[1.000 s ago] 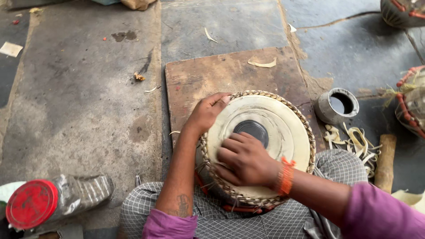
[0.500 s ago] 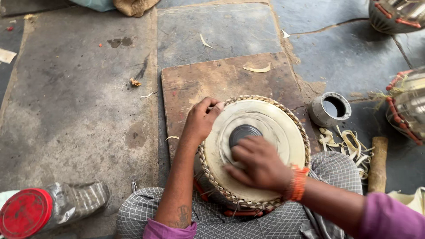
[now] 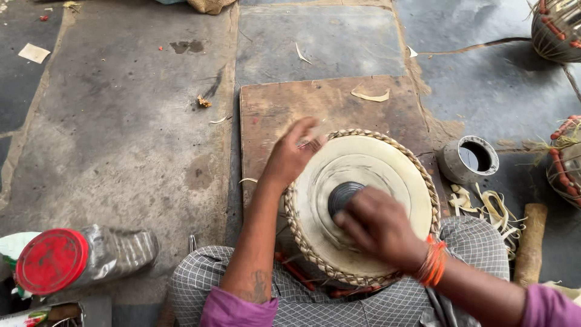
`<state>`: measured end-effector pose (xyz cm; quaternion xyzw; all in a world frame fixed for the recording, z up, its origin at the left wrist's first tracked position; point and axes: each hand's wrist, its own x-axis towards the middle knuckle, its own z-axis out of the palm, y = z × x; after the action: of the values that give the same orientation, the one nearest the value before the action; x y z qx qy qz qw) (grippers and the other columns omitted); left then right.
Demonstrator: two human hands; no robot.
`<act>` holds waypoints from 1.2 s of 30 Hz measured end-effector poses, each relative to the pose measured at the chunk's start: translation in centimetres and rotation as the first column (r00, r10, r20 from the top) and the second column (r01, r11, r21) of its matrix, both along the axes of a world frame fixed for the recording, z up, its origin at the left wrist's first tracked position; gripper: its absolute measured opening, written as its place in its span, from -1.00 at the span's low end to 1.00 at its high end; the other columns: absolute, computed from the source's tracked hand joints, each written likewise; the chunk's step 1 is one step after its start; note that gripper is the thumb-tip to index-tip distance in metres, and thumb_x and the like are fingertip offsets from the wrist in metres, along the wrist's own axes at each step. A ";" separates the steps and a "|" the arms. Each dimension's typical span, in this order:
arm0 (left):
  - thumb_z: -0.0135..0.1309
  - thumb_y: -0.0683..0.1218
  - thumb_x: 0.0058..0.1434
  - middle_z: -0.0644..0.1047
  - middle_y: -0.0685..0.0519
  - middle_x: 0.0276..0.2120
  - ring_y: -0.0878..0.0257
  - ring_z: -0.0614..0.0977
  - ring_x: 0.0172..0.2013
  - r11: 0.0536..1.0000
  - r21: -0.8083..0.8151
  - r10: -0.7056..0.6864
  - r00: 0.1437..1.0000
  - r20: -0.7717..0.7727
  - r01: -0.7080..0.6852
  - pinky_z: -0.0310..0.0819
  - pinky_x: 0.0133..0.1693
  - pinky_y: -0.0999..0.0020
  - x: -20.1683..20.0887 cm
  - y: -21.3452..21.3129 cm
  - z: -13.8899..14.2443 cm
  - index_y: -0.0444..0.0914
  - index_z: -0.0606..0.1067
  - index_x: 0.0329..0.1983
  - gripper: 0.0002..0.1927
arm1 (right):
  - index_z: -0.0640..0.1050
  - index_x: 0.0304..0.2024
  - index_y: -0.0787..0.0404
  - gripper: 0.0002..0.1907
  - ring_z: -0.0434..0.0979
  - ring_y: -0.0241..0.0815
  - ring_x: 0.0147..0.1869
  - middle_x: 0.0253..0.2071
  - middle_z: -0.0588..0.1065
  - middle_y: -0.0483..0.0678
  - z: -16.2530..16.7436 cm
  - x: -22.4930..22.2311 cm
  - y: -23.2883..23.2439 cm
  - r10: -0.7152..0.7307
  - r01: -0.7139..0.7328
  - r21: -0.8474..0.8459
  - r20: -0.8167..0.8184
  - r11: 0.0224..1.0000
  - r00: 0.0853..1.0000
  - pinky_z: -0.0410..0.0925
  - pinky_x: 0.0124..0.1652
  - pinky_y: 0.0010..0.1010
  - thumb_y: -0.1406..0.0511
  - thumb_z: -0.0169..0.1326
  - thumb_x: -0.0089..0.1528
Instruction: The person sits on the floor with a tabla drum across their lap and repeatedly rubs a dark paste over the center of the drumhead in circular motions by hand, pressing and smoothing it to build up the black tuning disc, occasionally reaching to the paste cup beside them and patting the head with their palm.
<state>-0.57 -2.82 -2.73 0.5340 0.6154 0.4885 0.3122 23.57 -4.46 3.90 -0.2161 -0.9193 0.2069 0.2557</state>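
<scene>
The person sat on the stone floor (image 3: pixel 121 151) with a tabla-like hand drum (image 3: pixel 363 206) propped in the lap, its pale skin head tilted up toward the camera and its far edge over a worn wooden board (image 3: pixel 321 103). The right hand (image 3: pixel 378 227) lay on the drumhead just beside the dark round patch (image 3: pixel 342 197) at its centre, fingers curled together and pressed down on the skin; whether anything was pinched under them could not be told. The left hand (image 3: pixel 290 157) was at the upper left rim, on the braided lacing (image 3: pixel 296 224) that ringed the head; it was blurred, fingers loosely spread, and seemed to hold a thin pin-like thing, though that was too small to be sure of.

Judged from its build, the drum was probably fairly heavy and stiff in the body, while the stretched skin was taut and easily marked, so the braided rim and the sides looked the safer places to take hold. An orange thread bracelet (image 3: pixel 433 266) circled the right wrist.

Nearby lay a small metal ring-shaped cup (image 3: pixel 469 160), pale hide strips (image 3: pixel 484 203), a wooden handle (image 3: pixel 531 242), and a red-capped plastic bottle (image 3: pixel 78 257) at lower left.
</scene>
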 end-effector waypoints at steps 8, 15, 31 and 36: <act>0.05 0.10 0.34 0.60 -0.03 0.12 0.18 0.59 0.11 0.961 -0.201 -0.136 0.955 0.263 0.192 0.46 0.14 0.31 0.0 0.9 -0.7 -0.18 0.52 0.23 -0.54 | 0.43 -0.32 0.20 -0.78 0.43 0.02 -0.25 -0.33 0.41 0.02 -0.2 -6.7 2.8 0.214 -0.193 0.219 -0.079 0.957 0.974 0.30 -0.22 -0.18 0.27 0.21 0.14; 0.08 0.04 0.37 0.61 -0.02 0.00 0.17 0.62 0.04 0.997 -0.052 -0.049 0.999 0.021 0.050 0.47 0.09 0.30 0.4 0.3 -1.0 -0.18 0.59 0.11 -0.66 | 0.42 -0.44 0.18 -0.71 0.41 0.01 -0.35 -0.45 0.38 -0.01 0.7 -0.8 4.0 -0.033 0.003 0.219 0.134 0.976 0.990 0.31 -0.27 -0.15 0.20 0.22 0.21; 0.19 0.11 0.18 0.59 -0.08 0.01 0.09 0.63 -0.02 0.946 -0.151 0.199 0.882 -0.428 -0.286 0.51 0.02 0.20 0.7 -2.8 1.9 -0.18 0.47 0.19 -0.46 | 0.44 -0.36 0.21 -0.76 0.42 0.04 -0.29 -0.39 0.39 0.01 0.9 0.8 4.0 -0.008 0.013 0.142 -0.034 0.990 0.999 0.31 -0.28 -0.18 0.22 0.16 0.28; 0.11 0.16 0.28 0.52 -0.04 0.24 0.10 0.55 0.23 0.991 -0.126 -0.060 0.994 -0.090 0.049 0.41 0.18 0.19 1.0 0.1 1.5 -0.08 0.44 0.31 -0.45 | 0.42 -0.48 0.16 -0.69 0.36 -0.04 -0.45 -0.53 0.33 -0.04 -0.3 -0.5 -1.8 0.149 -0.148 0.092 0.002 0.985 0.989 0.24 -0.38 -0.18 0.18 0.26 0.17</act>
<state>0.47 -2.77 -1.27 0.5526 0.6436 0.4152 0.3287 23.08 -6.26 3.64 -0.1345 -0.9407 0.1836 0.2516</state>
